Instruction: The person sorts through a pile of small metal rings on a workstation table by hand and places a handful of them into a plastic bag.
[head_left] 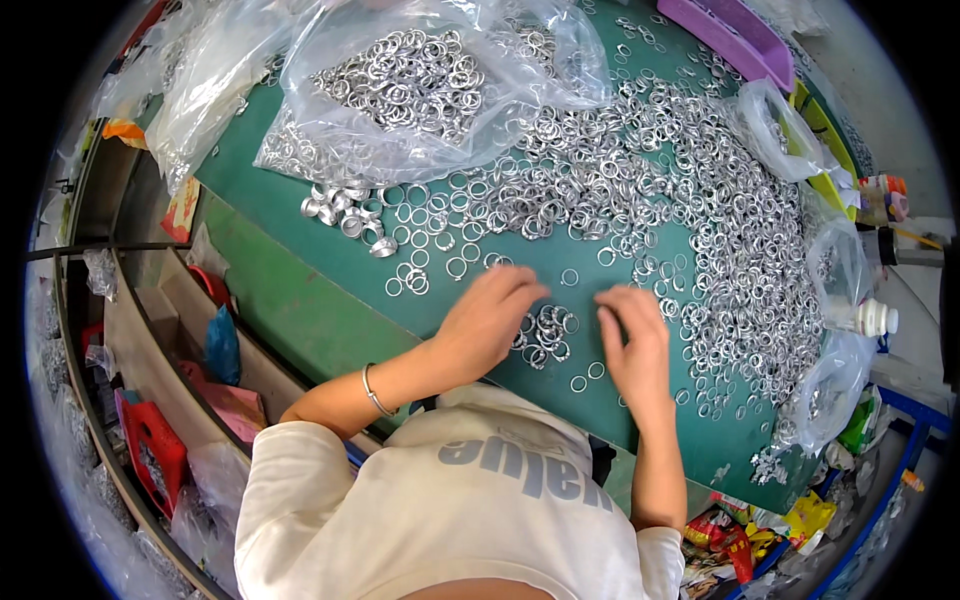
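Many silver metal rings (580, 180) lie spread over a green tabletop (345, 262). Between my hands sits a small cluster of rings (547, 335). My left hand (490, 318) hovers at the cluster's left edge, its fingers loosely bent and apart, slightly blurred; no ring shows in them. To the right, my right hand (637, 335) is held with thumb and fingers parted and nothing visible between them. A single ring (569, 277) lies just beyond the cluster, and a pair of rings (587, 376) nearer to me. A bracelet (375, 390) circles my left wrist.
A clear plastic bag (300, 130) full of rings stands at the back. Wider bands (345, 210) are piled at its front left. A purple bin (730, 40) and a yellow-green bin (830, 145) line the far right. A white-capped bottle (877, 318) stands by the right edge.
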